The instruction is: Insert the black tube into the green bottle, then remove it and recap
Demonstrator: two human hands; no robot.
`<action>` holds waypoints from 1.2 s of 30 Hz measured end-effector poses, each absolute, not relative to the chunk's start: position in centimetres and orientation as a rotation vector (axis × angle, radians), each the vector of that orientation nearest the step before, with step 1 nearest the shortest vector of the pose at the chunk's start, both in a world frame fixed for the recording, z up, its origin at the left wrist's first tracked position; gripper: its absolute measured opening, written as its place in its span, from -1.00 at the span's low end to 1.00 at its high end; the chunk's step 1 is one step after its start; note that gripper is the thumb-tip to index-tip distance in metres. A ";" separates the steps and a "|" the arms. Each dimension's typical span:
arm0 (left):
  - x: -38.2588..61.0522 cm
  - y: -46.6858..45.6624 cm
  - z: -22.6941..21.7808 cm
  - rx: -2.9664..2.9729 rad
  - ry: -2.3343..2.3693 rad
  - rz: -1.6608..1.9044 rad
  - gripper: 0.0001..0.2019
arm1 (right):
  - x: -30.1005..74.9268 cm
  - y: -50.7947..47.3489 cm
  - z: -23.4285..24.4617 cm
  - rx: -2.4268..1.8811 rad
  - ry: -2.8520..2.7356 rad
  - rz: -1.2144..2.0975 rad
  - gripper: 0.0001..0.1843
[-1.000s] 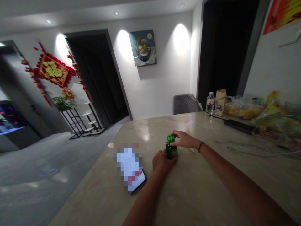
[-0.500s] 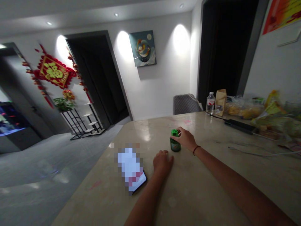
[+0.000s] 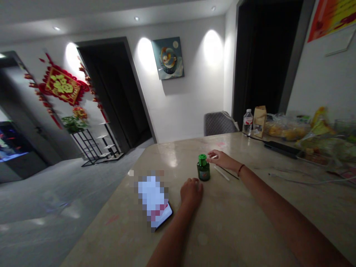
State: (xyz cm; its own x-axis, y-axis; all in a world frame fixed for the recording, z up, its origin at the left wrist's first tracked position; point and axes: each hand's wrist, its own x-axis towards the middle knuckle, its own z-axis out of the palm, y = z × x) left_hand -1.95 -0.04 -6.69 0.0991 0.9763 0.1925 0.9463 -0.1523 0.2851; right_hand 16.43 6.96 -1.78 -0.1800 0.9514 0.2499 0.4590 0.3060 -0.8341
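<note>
A small green bottle [image 3: 203,170] with a green cap stands upright on the beige table [image 3: 228,222]. My right hand [image 3: 223,160] hovers just to the right of the cap, fingers stretched out towards it and not gripping it. My left hand [image 3: 191,191] rests on the table just in front and left of the bottle, fingers curled under, holding nothing I can see. A thin white stick [image 3: 221,172] and a thin dark one [image 3: 231,173] lie on the table under my right wrist.
A phone [image 3: 159,213] lies left of my left hand, near the table's left edge. At the far right stand a water bottle [image 3: 247,122], a paper bag [image 3: 259,116], food bags [image 3: 306,131] and a dark flat device [image 3: 280,147]. A grey chair [image 3: 218,123] stands at the table's far end.
My left hand let go of the bottle and settled on the table. My right hand slid the bottle a little away, then released the cap.
</note>
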 end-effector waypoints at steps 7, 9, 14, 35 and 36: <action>-2.0 0.1 -6.7 2.290 1.937 0.508 -0.70 | 20.0 7.4 -3.3 -2.009 -2.062 0.538 -0.75; -2.0 0.1 -6.8 2.357 1.862 0.522 -0.70 | 20.0 7.4 -4.0 -2.063 -2.126 0.558 -0.81; -2.1 0.0 -7.3 2.589 1.587 0.574 -0.65 | 18.7 7.7 -5.3 -1.979 -2.110 0.725 -0.90; -2.2 0.8 -7.5 2.156 1.649 0.807 -0.77 | 17.7 3.0 -9.5 -1.434 -1.644 0.475 -0.69; -2.0 0.8 -7.3 2.133 1.650 0.805 -0.73 | 17.7 2.8 -9.3 -1.397 -1.596 0.533 -0.64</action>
State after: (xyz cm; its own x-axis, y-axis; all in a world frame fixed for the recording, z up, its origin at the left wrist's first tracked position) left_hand -1.95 0.76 -7.34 0.1716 0.9571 0.2335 0.7734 -0.2777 0.5699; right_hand 17.74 2.85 -9.32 0.0660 0.9344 0.3499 0.5368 0.2624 -0.8019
